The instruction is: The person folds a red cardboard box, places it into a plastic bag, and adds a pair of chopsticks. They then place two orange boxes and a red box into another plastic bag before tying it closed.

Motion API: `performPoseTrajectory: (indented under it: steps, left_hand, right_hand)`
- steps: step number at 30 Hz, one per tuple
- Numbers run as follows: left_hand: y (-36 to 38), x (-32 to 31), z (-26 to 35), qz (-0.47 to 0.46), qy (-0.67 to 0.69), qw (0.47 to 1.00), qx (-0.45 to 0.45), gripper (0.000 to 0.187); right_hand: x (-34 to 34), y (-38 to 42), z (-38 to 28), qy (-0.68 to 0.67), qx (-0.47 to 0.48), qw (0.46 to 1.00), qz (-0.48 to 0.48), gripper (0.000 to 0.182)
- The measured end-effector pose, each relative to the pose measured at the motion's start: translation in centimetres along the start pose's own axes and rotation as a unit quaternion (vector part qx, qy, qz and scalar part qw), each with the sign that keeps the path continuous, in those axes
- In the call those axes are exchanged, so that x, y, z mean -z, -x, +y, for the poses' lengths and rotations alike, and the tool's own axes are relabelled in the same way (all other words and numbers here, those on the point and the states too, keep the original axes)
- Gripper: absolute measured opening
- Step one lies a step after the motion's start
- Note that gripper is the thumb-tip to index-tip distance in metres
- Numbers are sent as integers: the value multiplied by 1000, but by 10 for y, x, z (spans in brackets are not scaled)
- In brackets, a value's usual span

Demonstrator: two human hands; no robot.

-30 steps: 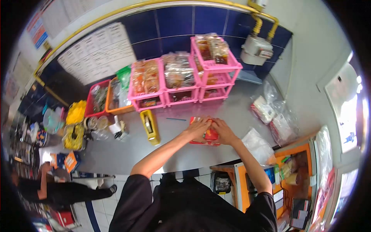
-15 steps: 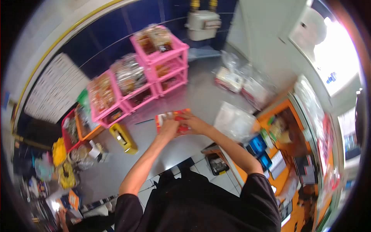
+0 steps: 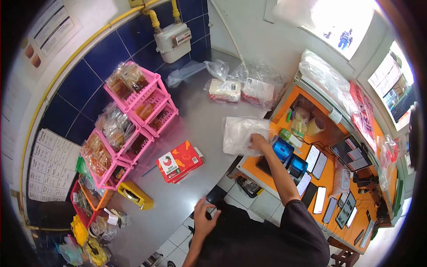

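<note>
My right hand [image 3: 258, 142] is at the right part of a stack of clear-white plastic bags [image 3: 236, 133], its fingers curled and pinching the top plastic. My left hand [image 3: 205, 217] hangs in front of the counter's near edge, fingers apart and holding nothing. A red and white printed cardboard box [image 3: 180, 162] lies on the metal counter [image 3: 202, 129], apart from both hands. To its left are a thin blue stick-like item [image 3: 150, 171] and a yellow tape dispenser [image 3: 135, 196].
Pink stacked baskets [image 3: 147, 102] with packed sachets stand along the tiled wall. Wrapped packs [image 3: 224, 90] lie at the back of the counter. On the right, an orange desk [image 3: 278, 178] bears blue devices [image 3: 289, 158] and several phones [image 3: 319, 200].
Both hands have left the red box. My right hand has moved right to the plastic bags; my left has drawn back toward my body. The view has turned right.
</note>
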State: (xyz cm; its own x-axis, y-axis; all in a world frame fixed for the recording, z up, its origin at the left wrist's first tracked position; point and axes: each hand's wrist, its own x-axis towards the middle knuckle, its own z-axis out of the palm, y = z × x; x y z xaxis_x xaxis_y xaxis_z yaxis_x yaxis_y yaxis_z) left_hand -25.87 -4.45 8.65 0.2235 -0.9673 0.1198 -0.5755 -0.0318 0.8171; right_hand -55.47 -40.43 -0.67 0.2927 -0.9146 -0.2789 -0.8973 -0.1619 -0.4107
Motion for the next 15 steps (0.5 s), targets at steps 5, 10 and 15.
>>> performPoseTrajectory:
  steps: [5, 10, 15]
  left_hand:
    - [-10, -3, 0, -106, 4, 994, -14, 27]
    - [-57, -9, 23, -100, 19, 993, -66, 20]
    - [-120, -44, 91, -133, 201, 968, -68, 15]
  right_hand:
    - [-14, -9, 7, 120, 116, 977, 132, 13]
    - [25, 13, -20, 72, 99, 978, 171, 14]
    - [64, 39, -45, -102, 113, 934, 325, 9]
